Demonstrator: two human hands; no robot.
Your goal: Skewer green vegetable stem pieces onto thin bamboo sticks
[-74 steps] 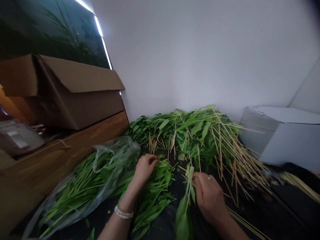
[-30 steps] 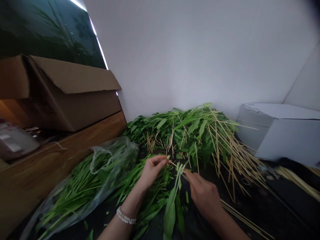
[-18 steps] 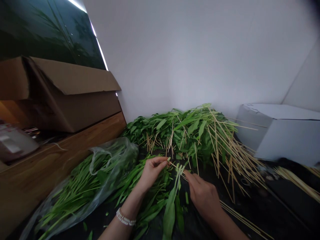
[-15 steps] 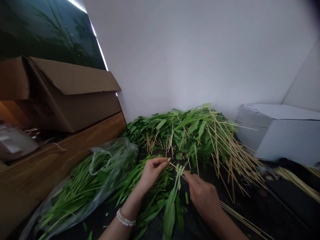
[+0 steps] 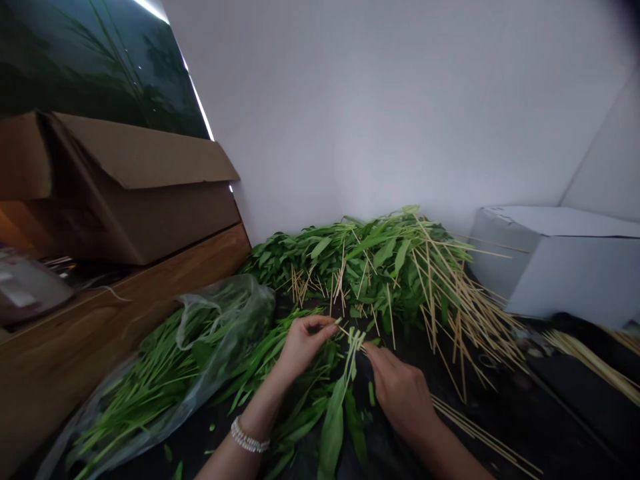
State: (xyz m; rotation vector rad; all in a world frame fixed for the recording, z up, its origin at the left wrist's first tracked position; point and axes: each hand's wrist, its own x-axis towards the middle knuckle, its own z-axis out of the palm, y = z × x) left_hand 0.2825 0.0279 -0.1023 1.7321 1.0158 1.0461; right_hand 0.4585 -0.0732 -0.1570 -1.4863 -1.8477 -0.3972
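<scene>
My left hand (image 5: pixel 306 343), with a white beaded bracelet (image 5: pixel 247 437) at the wrist, is closed in a pinch on a pale leafy green stem (image 5: pixel 339 322). A thin bamboo skewer (image 5: pixel 344 331) runs from that stem towards my right hand (image 5: pixel 397 383), whose fingers are closed round its other end. Between the two hands, several leafy greens hang from the skewer by their stem ends, their long leaves (image 5: pixel 332 430) drooping down. Loose greens (image 5: pixel 300 407) lie under and beside my left forearm. Exactly where the skewer tip meets the pinched stem is hard to see.
A heap of skewered greens (image 5: pixel 360 257) lies against the wall, bare skewers (image 5: pixel 450 313) jutting out. A clear plastic bag (image 5: pixel 250 300) of greens sits left, below an open cardboard box (image 5: pixel 165 220). Loose skewers (image 5: pixel 485 433) and a white box (image 5: pixel 575 267) are at right.
My right hand has come slightly left, closer to my left hand, and the hanging greens have shifted left with it. The left hand keeps its pinch on the stem.
</scene>
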